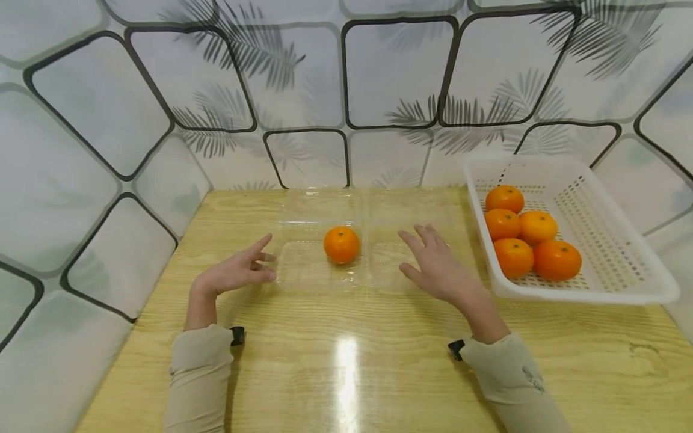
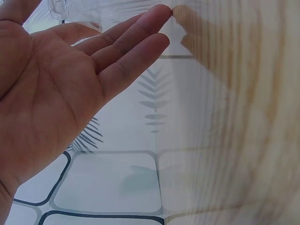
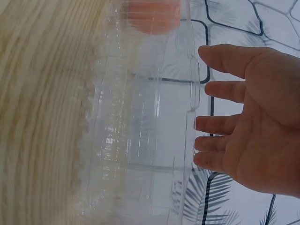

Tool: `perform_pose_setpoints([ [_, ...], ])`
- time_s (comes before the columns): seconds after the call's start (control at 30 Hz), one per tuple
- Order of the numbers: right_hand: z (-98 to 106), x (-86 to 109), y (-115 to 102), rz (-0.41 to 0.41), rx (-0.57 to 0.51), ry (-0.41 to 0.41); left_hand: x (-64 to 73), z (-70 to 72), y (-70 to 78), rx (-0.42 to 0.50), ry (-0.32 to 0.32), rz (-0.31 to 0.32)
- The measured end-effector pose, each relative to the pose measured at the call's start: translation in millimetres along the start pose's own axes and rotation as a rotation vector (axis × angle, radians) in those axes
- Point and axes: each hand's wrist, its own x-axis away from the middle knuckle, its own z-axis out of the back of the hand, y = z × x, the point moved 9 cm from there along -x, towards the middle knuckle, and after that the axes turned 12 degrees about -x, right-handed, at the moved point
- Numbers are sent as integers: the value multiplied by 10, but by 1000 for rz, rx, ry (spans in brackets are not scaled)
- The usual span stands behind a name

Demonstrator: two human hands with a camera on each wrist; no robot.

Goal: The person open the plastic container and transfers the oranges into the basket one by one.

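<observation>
Two clear plastic boxes lie side by side on the table, the left box [image 1: 300, 267] and the right box [image 1: 385, 270]. One orange tangerine [image 1: 341, 245] sits in the left box, toward its right side. My left hand [image 1: 236, 270] is beside that box's left edge, fingers stretched out and holding nothing. In the left wrist view its palm [image 2: 51, 89] faces the camera, with fingertips close over the wood. Above the right box, my right hand [image 1: 440, 269] spreads its fingers and holds nothing. The right wrist view shows those fingertips by the clear box's rim [image 3: 191, 140].
At the right stands a white plastic basket [image 1: 622, 240] with several tangerines [image 1: 557, 260] gathered in its left part. The wooden table [image 1: 400, 367] meets a patterned wall covering [image 1: 397, 72] at the back and left.
</observation>
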Motion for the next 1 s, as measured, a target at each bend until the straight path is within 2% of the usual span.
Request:
perform_pose_setpoints([
  [0.57,-119,-167,-245,62,-32,-27,2,14,-11,11,7,6],
  [1.0,-306,-298,-384,86,-71,-46,13,9,-8,11,7,-18],
])
